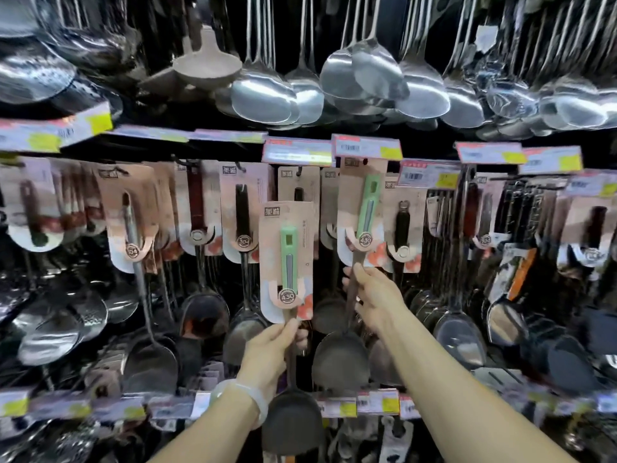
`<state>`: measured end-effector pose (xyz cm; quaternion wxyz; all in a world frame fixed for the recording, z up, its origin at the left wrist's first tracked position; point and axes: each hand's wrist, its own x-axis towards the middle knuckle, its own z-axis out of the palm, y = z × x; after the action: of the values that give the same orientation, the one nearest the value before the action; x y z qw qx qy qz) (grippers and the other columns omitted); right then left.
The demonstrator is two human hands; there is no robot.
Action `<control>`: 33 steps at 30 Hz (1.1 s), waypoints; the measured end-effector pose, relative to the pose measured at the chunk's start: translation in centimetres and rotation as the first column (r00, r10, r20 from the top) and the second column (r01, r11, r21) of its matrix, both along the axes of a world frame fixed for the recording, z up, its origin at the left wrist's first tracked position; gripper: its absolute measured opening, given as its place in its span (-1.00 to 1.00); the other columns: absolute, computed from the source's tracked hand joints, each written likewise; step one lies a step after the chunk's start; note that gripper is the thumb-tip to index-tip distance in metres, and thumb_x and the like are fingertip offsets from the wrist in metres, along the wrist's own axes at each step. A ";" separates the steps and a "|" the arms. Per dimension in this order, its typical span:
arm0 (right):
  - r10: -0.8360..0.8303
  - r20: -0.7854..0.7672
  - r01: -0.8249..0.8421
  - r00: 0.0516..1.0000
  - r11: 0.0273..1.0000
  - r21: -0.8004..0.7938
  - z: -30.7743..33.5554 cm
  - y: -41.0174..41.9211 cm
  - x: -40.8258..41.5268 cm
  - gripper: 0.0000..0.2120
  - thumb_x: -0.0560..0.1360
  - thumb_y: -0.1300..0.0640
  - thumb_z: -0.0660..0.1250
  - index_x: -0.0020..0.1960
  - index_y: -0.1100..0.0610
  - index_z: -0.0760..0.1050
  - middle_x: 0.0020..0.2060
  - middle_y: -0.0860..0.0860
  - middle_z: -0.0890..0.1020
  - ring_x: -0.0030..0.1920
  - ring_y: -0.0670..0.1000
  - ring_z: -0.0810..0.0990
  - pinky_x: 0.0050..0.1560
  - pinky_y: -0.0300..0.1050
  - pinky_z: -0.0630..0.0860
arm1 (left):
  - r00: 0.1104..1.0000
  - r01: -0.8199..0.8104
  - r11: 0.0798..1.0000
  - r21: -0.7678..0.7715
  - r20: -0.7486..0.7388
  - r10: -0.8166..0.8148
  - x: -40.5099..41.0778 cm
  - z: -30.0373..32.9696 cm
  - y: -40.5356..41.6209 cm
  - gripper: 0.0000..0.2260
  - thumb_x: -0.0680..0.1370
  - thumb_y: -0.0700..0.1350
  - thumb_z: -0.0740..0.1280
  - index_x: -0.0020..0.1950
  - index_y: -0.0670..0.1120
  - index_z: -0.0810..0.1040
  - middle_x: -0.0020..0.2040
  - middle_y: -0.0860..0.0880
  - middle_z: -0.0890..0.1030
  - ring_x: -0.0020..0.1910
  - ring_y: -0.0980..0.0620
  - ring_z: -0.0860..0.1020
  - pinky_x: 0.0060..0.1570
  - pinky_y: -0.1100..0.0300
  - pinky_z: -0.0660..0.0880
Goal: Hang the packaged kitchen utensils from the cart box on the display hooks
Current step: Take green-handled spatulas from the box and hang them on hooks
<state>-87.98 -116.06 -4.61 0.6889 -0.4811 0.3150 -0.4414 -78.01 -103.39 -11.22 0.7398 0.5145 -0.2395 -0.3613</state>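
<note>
Two packaged spatulas with green handles on pink cards are in my hands. My left hand (275, 350) grips the stem of the nearer one (287, 259) just under its card, and its dark blade (292, 426) hangs below my wrist. My right hand (370, 297) pinches the stem of the second green spatula (365, 208), whose card top sits up at the hook row under a price tag (366, 147). The hook itself is hidden behind the card. The cart box is out of view.
Rows of carded utensils hang left (128, 215) and right (404, 222) of the two spatulas, packed close. Steel ladles and turners (364, 71) hang from the rail above. A price-label strip (377, 402) runs along the lower rail.
</note>
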 end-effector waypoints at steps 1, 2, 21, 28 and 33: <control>-0.003 -0.001 0.003 1.000 1.000 0.000 -0.2 -0.1 0.2 -0.82 0.59 0.11 0.20 -0.17 0.07 0.48 -0.20 -0.10 0.58 -0.20 -0.11 0.52 0.05 -0.07 0.30 | 1.000 0.004 1.000 -0.003 0.000 -0.004 0.2 0.0 -0.1 -0.85 0.53 -0.16 0.29 -0.20 -0.15 0.57 -0.21 -0.11 0.59 -0.24 -0.01 0.53 -0.20 0.25 0.50; -0.008 0.004 0.008 1.000 1.000 -0.002 -0.3 -0.2 0.4 -0.82 0.59 0.11 0.20 -0.17 0.08 0.48 -0.20 -0.09 0.58 -0.20 -0.10 0.52 0.04 -0.09 0.32 | 1.000 0.008 1.000 -0.007 -0.001 -0.008 0.3 -0.1 -0.2 -0.86 0.53 -0.17 0.29 -0.20 -0.16 0.57 -0.21 -0.12 0.59 -0.24 -0.01 0.53 -0.23 0.26 0.52; -0.063 0.009 0.063 0.998 0.998 0.002 -1.7 -3.0 3.3 -0.85 0.58 0.14 0.22 -0.13 0.12 0.50 -0.18 -0.04 0.61 -0.18 -0.09 0.55 -0.19 -0.19 0.45 | 0.996 0.077 0.996 0.037 -0.051 -0.075 2.0 -0.3 -2.8 -0.89 0.52 -0.16 0.31 -0.11 -0.15 0.61 -0.19 -0.11 0.64 -0.19 -0.02 0.56 -0.08 0.15 0.51; -0.103 -0.025 0.104 0.994 0.994 0.023 -0.9 -6.9 5.6 -0.93 0.55 0.21 0.27 -0.08 0.21 0.49 -0.31 0.03 0.55 -0.34 -0.04 0.51 -0.36 -0.21 0.38 | 0.998 0.027 0.998 0.055 -0.052 -0.024 2.1 -0.8 -2.8 -0.87 0.52 -0.18 0.32 -0.17 -0.18 0.62 -0.18 -0.15 0.65 -0.15 -0.08 0.57 0.00 0.10 0.50; -0.070 0.064 0.065 0.995 0.995 0.069 -1.1 -9.1 7.4 -0.87 0.57 0.25 0.22 -0.15 0.24 0.46 -0.28 0.08 0.53 -0.43 -0.03 0.52 -0.56 -0.31 0.43 | 0.994 -0.036 0.996 0.078 -0.097 0.043 2.5 -1.7 -2.9 -0.89 0.49 -0.24 0.34 -0.18 -0.22 0.64 -0.33 -0.13 0.67 -0.38 0.00 0.62 -0.35 0.31 0.55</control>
<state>-80.62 -125.18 -5.69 0.6994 -0.4318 0.3225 -0.4694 -75.53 -106.27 -12.94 0.7375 0.5288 -0.1785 -0.3803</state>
